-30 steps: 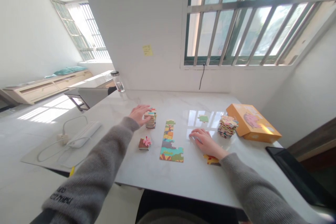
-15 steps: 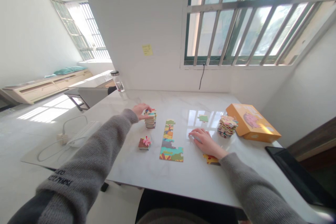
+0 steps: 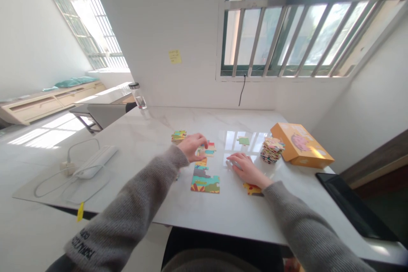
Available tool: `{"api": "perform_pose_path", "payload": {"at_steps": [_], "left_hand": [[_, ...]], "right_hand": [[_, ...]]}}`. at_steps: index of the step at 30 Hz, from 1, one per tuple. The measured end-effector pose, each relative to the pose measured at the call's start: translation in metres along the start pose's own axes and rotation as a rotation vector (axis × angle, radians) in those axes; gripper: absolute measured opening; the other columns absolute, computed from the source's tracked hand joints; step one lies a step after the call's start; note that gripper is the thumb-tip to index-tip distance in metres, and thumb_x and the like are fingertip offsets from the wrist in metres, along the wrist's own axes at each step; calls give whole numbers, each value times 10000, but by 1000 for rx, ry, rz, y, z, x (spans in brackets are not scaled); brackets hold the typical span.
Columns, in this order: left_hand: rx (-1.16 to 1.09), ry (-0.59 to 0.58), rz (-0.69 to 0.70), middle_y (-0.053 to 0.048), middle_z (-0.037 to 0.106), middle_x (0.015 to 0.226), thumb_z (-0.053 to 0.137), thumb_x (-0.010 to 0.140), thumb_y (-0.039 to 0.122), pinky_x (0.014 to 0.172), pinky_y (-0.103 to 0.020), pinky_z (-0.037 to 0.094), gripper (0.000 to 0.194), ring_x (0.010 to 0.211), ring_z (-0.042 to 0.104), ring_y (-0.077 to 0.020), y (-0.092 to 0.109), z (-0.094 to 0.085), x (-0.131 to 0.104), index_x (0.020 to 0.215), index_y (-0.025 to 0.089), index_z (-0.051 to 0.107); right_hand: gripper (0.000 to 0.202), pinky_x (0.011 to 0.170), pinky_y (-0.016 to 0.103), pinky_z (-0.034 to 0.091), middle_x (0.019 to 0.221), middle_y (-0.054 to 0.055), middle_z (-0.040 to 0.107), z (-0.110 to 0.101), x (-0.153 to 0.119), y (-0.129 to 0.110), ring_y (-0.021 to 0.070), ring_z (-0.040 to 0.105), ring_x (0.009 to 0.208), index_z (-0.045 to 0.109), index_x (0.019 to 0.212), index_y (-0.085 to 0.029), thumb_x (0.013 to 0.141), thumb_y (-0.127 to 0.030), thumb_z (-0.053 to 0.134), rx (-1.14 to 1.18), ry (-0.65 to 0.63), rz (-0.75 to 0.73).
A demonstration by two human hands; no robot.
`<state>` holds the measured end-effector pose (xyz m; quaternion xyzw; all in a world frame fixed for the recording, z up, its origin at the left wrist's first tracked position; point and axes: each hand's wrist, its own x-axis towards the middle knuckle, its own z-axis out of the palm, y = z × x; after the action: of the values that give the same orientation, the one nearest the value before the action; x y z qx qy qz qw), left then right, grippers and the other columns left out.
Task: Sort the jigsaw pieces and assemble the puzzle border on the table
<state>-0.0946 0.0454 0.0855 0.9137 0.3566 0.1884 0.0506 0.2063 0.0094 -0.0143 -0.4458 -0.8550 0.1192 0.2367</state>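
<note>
My left hand is closed around a few jigsaw puzzle pieces with red, white and teal print, above the top of a partly joined jigsaw puzzle. That puzzle is an L-shaped strip with animals on teal and yellow. Behind the left wrist stands a stack of puzzle pieces, its lower part covered by the hand and sleeve. Palm down on the table, my right hand has its fingers stretched out and grips nothing. A yellow and brown puzzle piece lies partly under the right wrist.
A green puzzle piece lies beyond the right hand. To the right are a tall stack of pieces, an orange box and a black flat object. A white power strip with cables and a glass bottle are at left.
My left hand has moved right from the left stack, carrying puzzle pieces to above the joined strip. The small pile with the pink piece is now hidden by my left arm. The right hand stays put.
</note>
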Motion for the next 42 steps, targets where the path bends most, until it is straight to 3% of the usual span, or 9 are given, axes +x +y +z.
{"api": "perform_pose_path", "payload": {"at_steps": [5,9,13,20,27,36,42], "left_hand": [[2,-126,-46,-62,605,1120,773,749,296,999,-417,435,325,1078,602,-249,48,52,25,1017,222,605],[26,-221,-133,-55,605,1096,763,763,332,993,-423,435,315,1069,602,-261,55,84,37,1025,239,614],[8,-281,-156,-43,599,1045,773,757,382,953,-416,451,315,1044,586,-269,53,100,38,1002,254,624],[-94,-231,-123,-42,564,1044,834,703,355,921,-397,461,364,1019,543,-257,56,104,35,972,243,614],[-144,105,2,-71,532,1172,761,696,175,956,-418,445,308,1061,524,-256,54,103,28,942,216,579],[-172,226,128,-66,586,1210,717,690,120,969,-426,453,288,1096,533,-264,60,107,24,933,224,604],[-176,412,50,-66,619,1119,586,831,122,937,-415,468,206,1038,579,-232,55,101,24,1002,227,632]], "right_hand": [[512,1022,432,459,1163,100,646,0,0,11,215,598,1107,462,1406,-218,917,-111,353,209,113,83],[531,1009,420,480,1134,93,644,0,-1,16,202,619,1066,412,1446,-220,926,-132,348,296,140,108],[532,1022,447,472,1130,97,636,2,-2,16,215,604,1084,421,1444,-225,921,-140,374,281,144,85],[538,1002,451,479,1133,96,644,0,-3,12,216,614,1036,416,1463,-233,928,-179,407,304,158,85],[395,873,361,498,876,35,652,-14,-1,-6,189,615,841,545,1339,-221,1005,-359,387,430,279,167],[469,690,288,452,741,-26,527,-19,-1,-11,142,519,693,568,1346,-186,938,-416,537,701,222,193],[449,752,312,482,814,-2,643,-25,1,-19,157,586,757,604,1269,-207,855,-380,644,948,265,282]]}}
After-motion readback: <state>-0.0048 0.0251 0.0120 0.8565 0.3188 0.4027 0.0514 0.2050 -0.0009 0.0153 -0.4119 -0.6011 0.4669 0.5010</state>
